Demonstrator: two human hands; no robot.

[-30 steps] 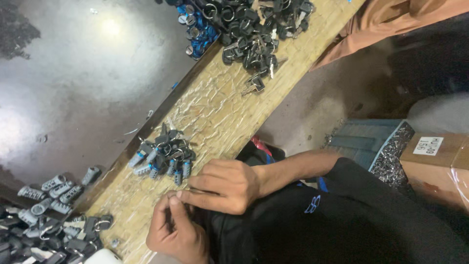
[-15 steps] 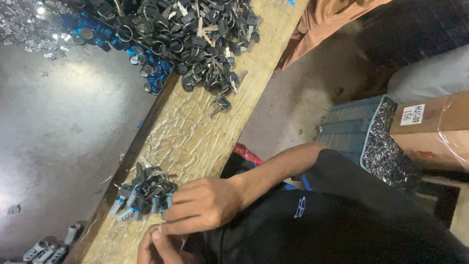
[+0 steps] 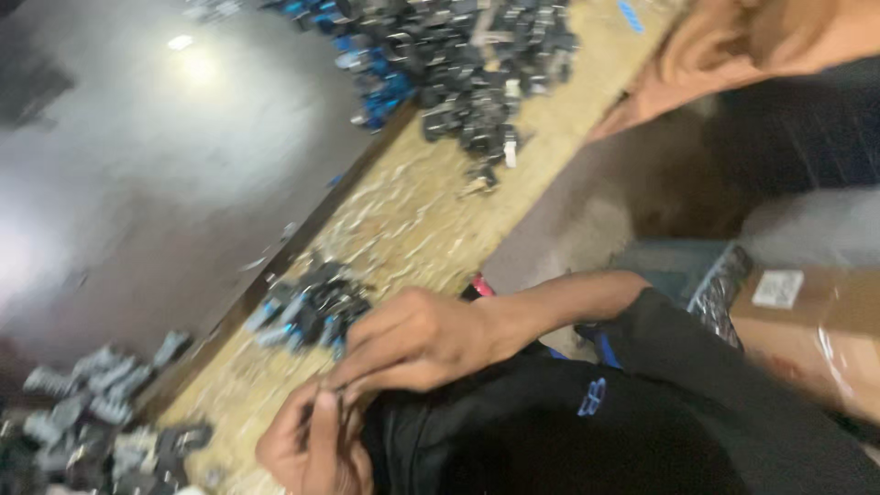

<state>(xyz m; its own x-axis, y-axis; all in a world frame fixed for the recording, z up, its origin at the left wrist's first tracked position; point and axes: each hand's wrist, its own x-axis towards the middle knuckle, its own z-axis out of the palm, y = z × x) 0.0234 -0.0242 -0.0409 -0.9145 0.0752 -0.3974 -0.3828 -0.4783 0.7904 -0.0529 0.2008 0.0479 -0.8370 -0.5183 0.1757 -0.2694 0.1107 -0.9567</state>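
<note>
**Pinching a small dark part between two hands**

Pinching together low in the frame, the two hands meet over the edge of the wooden surface [image 3: 431, 229]. The right hand [image 3: 417, 339] reaches in from the right of the picture, its fingers drawn narrow and pressed down toward the left hand [image 3: 307, 449], which is curled at the bottom edge. Between the fingertips sits a small dark part [image 3: 332, 399]; blur hides its shape, and whether one hand or both truly hold it cannot be told for sure.

Just above the right hand lies a small pile of black and blue clips [image 3: 312, 307]. A big heap of the same pieces [image 3: 458, 64] fills the upper middle, and grey pieces [image 3: 92, 412] lie at lower left. A cardboard box [image 3: 816, 330] stands at right.

The part looks light, stiff and hard, probably plastic or metal, so likely to slip; holding it by its edges with fingertips seems best.
</note>
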